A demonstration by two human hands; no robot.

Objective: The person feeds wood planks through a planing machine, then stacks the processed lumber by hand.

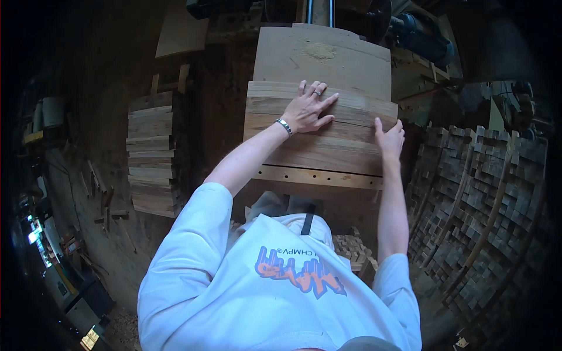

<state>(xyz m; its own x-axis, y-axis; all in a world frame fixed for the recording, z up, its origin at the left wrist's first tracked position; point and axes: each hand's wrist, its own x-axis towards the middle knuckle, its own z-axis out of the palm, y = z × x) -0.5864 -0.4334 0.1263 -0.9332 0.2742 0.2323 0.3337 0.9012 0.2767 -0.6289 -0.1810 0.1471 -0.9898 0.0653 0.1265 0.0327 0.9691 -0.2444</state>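
Observation:
Several wooden boards [328, 149] lie side by side on a machine table in front of me, their grain running left to right. My left hand [307, 110] rests flat across the upper boards with its fingers spread. At the right ends of the boards is my right hand [390, 139], its thumb on top and its fingers at the edge; the undersides of those fingers are hidden. Beyond the boards, a pale flat panel [281, 55] carries a small heap of sawdust [319, 51]. A light strip with holes [316, 175] runs along the near side.
To the left stands a stack of boards [151, 155]. Tall stacks of wood blocks [477, 193] rise close on the right. A motor [422, 38] sits at the far right, beside two metal rails [320, 11]. Wood scraps [105, 205] litter the floor at left.

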